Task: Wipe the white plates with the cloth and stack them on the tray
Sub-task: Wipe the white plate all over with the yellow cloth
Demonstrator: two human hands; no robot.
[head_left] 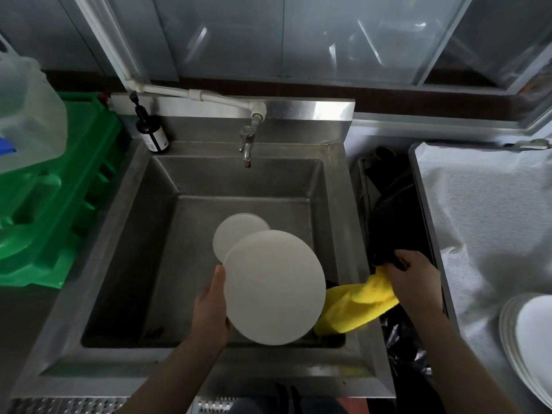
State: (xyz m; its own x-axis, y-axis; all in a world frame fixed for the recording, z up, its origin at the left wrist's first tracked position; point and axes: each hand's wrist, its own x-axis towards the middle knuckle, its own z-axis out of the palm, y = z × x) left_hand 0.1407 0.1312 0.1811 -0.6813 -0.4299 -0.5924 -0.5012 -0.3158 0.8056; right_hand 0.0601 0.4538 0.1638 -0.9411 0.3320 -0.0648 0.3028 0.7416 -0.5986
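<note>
Nearest the camera, over the front edge of the stainless-steel sink basin [98, 282]: left hand [210, 312] gripped a round white plate [274, 286] by its left rim, thumb along the edge, plate tilted above the basin. Just right of that, right hand [413, 279] curled round a bunched yellow microfibre cloth [357, 304]; cloth hung from the fist down towards the plate's right edge, contact with the plate not clear. Behind and partly hidden by the held plate, lay a second, smaller-looking white plate [233, 233] on the sink floor. At the lower right edge, sat a stack of white plates [528, 333] on a metal tray lined with grey-white fabric [478, 204], well apart from the sink. Judged mid-task: some plates already stacked, one in hand about to be wiped or being wiped, at least one left in the sink. Further back, hung a metal tap [247, 144] over the basin, fed by a white plastic pipe [203, 95]. On the back left corner, stood a dark brown pump bottle with a white label [151, 132]; label print too small to read. Far left, sat a green plastic crate [59, 204] with a translucent plastic jug [27, 115] on it. No brand or legible writing anywhere.
</note>
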